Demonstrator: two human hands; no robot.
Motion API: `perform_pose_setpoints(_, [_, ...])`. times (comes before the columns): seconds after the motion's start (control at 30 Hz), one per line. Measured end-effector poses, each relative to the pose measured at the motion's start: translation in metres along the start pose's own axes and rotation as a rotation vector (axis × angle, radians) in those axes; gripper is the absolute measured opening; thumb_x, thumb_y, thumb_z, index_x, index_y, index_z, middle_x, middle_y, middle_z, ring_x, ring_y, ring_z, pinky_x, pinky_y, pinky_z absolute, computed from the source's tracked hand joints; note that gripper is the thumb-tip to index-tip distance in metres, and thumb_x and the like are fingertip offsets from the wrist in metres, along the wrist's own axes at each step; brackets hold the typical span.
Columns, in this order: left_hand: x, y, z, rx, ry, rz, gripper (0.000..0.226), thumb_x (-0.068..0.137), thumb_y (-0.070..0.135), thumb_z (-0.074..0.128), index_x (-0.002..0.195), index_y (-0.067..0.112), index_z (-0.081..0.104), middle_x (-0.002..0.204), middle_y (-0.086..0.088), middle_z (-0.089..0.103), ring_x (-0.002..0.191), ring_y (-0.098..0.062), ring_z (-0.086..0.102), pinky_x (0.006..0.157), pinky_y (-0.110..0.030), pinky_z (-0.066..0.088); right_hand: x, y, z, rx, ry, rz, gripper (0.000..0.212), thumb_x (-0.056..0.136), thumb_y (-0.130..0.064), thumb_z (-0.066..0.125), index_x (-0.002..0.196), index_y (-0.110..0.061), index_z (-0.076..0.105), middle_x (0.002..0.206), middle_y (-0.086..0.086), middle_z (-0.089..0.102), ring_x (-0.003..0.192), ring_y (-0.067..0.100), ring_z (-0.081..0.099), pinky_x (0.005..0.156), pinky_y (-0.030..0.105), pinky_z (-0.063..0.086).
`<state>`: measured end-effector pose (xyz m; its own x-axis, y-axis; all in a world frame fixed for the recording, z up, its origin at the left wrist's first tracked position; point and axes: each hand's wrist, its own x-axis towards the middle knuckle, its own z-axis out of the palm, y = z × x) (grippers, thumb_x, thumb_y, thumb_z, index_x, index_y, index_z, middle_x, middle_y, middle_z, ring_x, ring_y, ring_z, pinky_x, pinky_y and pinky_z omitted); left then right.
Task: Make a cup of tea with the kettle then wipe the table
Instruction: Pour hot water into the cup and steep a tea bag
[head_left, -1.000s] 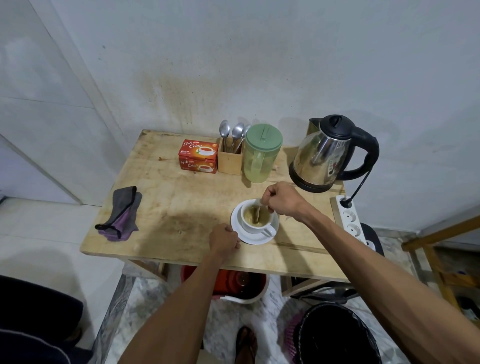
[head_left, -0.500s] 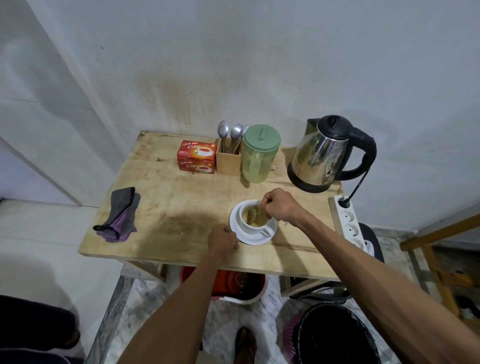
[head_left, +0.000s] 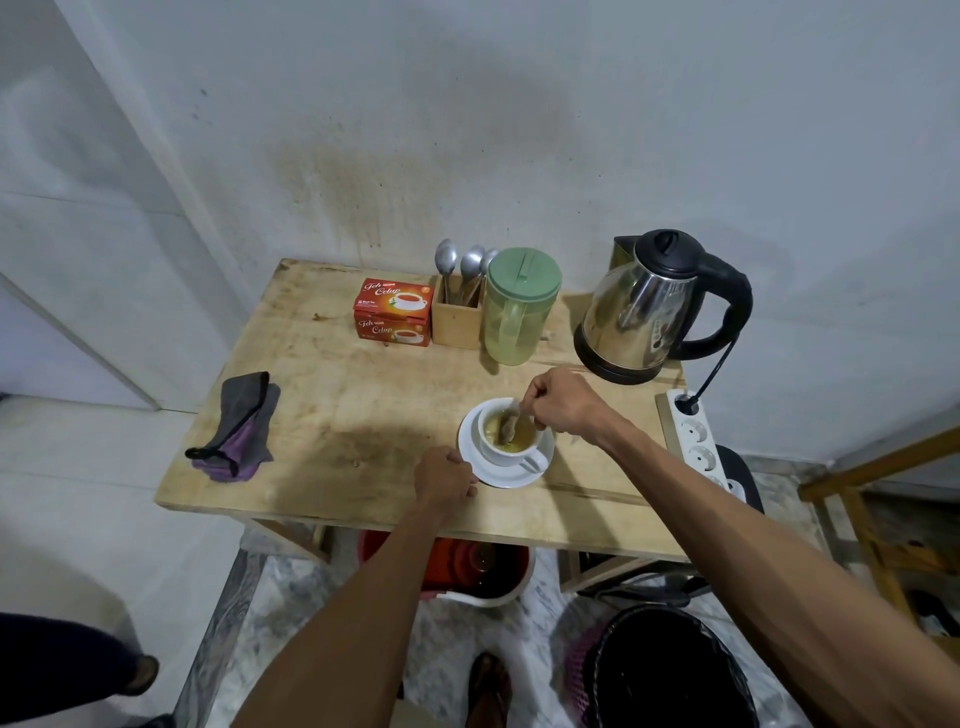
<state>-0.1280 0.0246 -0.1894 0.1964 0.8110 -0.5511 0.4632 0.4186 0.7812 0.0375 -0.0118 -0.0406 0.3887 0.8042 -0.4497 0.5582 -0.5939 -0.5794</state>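
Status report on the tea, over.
Left hand grips saucer rim. Right hand pinches tea bag, dangling in cup. Cloth untouched on table; nothing blocking.

The right hand (head_left: 558, 402) pinches a tea bag (head_left: 509, 427) hanging into the cup (head_left: 506, 454). The left hand (head_left: 444, 475) grips the saucer (head_left: 511, 480) at its seven o'clock. From the cup, the kettle (head_left: 639, 317) is at one o'clock and the cloth (head_left: 239, 423) at nine.

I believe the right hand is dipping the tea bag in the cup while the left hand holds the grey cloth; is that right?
No: in the head view the left hand holds the saucer, not the grey cloth, which lies untouched farther left. The right hand does dip the tea bag in the cup.
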Motion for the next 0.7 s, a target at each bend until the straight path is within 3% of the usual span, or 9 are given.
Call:
perform_pose_setpoints(0.1, [0.001, -0.001, 0.001, -0.01, -0.004, -0.023, 0.008, 0.082, -0.005, 0.054, 0.08, 0.002, 0.057, 0.065, -0.015, 0.068, 0.047, -0.023, 0.061, 0.06, -0.036, 0.054, -0.001, 0.002, 0.007, -0.047, -0.019, 0.019, 0.019, 0.081, -0.01, 0.055, 0.078, -0.014, 0.073, 0.065, -0.005, 0.062, 0.054, 0.01, 0.049, 0.043, 0.02, 0.034])
perform_pose_setpoints(0.23, [0.001, 0.0, -0.001, -0.002, -0.011, -0.034, 0.007, 0.083, -0.003, 0.055, 0.087, 0.001, 0.059, 0.068, -0.015, 0.069, 0.049, -0.022, 0.063, 0.061, -0.037, 0.056, 0.0, -0.004, 0.002, 0.031, 0.004, -0.026, 0.018, 0.08, -0.006, 0.055, 0.078, -0.009, 0.073, 0.063, -0.006, 0.063, 0.061, 0.012, 0.053, 0.049, 0.022, 0.037])
perform_pose_setpoints(0.43, [-0.004, 0.003, -0.002, 0.05, -0.001, -0.01, 0.008, 0.085, 0.0, 0.056, 0.082, 0.005, 0.061, 0.074, -0.016, 0.072, 0.054, -0.022, 0.065, 0.052, -0.029, 0.049, -0.002, -0.012, -0.016, 0.139, 0.06, -0.064, 0.021, 0.08, -0.001, 0.059, 0.067, -0.015, 0.067, 0.059, -0.002, 0.065, 0.053, 0.006, 0.057, 0.05, 0.018, 0.039])
perform_pose_setpoints(0.53, [-0.003, 0.002, -0.002, 0.075, 0.011, 0.001, 0.011, 0.083, 0.002, 0.056, 0.075, 0.006, 0.063, 0.072, -0.016, 0.073, 0.057, -0.024, 0.065, 0.057, -0.034, 0.051, -0.001, -0.007, -0.012, 0.106, 0.046, -0.041, 0.019, 0.08, -0.002, 0.058, 0.07, -0.013, 0.069, 0.059, -0.004, 0.064, 0.054, 0.006, 0.055, 0.05, 0.021, 0.039])
perform_pose_setpoints(0.7, [-0.002, 0.001, -0.002, 0.081, 0.01, 0.01, 0.01, 0.079, 0.003, 0.057, 0.081, 0.0, 0.066, 0.069, -0.015, 0.073, 0.053, -0.022, 0.064, 0.058, -0.035, 0.053, 0.004, 0.005, 0.008, 0.025, 0.009, 0.011, 0.017, 0.079, -0.012, 0.06, 0.066, -0.017, 0.07, 0.064, -0.004, 0.064, 0.063, 0.016, 0.056, 0.055, 0.027, 0.044])
